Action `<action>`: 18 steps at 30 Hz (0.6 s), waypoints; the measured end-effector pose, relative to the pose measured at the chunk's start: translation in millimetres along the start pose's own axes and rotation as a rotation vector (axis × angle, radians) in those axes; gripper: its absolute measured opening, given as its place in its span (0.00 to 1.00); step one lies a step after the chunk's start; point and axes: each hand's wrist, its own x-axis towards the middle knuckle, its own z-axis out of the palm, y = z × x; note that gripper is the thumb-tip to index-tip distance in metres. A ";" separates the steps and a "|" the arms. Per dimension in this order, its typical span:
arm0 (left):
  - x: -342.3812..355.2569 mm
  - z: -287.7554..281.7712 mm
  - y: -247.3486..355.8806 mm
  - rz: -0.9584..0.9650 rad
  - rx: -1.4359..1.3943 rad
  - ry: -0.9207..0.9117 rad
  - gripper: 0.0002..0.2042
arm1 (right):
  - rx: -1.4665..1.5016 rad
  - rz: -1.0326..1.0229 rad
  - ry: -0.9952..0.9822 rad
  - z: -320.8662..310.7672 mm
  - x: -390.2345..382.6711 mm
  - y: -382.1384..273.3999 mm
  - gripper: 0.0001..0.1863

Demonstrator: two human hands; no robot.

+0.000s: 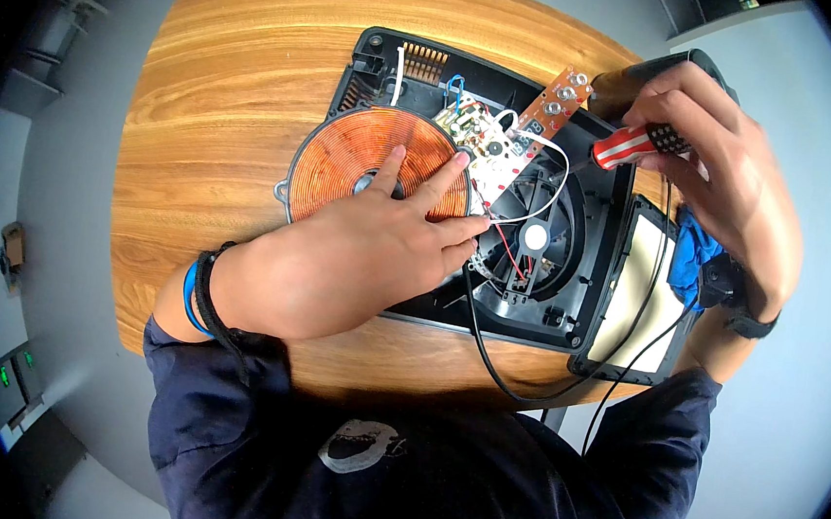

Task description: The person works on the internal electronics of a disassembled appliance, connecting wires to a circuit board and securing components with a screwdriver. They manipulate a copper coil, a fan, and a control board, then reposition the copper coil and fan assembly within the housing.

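My left hand (378,242) lies with fingers spread over a round copper induction coil (331,160) and reaches the edge of the white circuit board (501,169) beside it. In my right hand (736,158) is a screwdriver (623,147) with a red-and-white striped handle and a dark starred end. Its thin shaft points left and down over the housing; I cannot tell what the tip touches. An opened black cooktop housing (603,260) holds the boards and a black fan (534,238). A narrow brown display board (555,103) juts past the housing's upper right edge.
Right of the housing lies a black-framed panel (646,278) with a cream inside, near a blue cloth (694,252). A black cable (486,358) loops over the wooden table's (210,146) near edge. Behind my right hand stands a dark object (614,90).
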 end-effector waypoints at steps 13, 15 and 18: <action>-0.1 10.3 -1.8 -0.017 -0.076 0.053 0.32 | 0.002 0.044 -0.059 -5.3 -13.3 -19.6 0.22; 0.6 9.7 -2.0 -0.021 -0.073 0.050 0.31 | 0.036 0.097 -0.054 -5.8 -15.3 -18.5 0.22; 0.1 12.6 -3.8 -0.007 -0.095 0.069 0.31 | 0.006 0.102 -0.048 -9.5 -17.1 -19.6 0.21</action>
